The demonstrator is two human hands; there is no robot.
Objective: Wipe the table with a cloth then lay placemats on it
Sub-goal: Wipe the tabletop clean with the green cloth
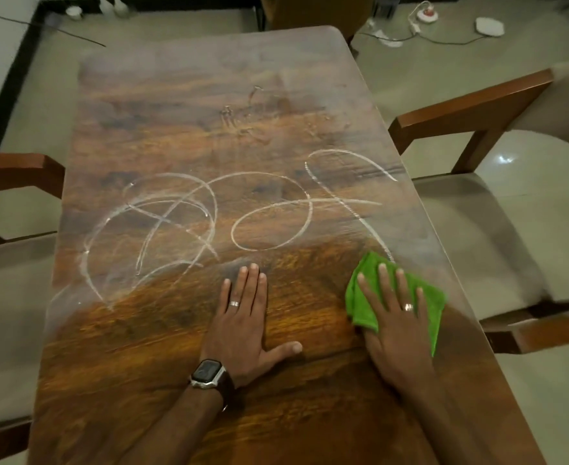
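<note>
Head view, left to right. White chalk-like loops (175,226) arc across the glossy, wood-grained worktop (209,105), lying beyond the fingertips of both hands. Left hand (246,327), wearing a watch (208,372), rests flat, fingers (252,280) straight and close together, thumb spread. Right hand (393,327) presses the green cloth (432,308) flat under slightly spread, straight fingers (382,280), near the worktop's right edge. Cloth appears soft, light and limp, probably microfibre; it is best driven by palm pressure at its centre. No placemats are visible.
</note>
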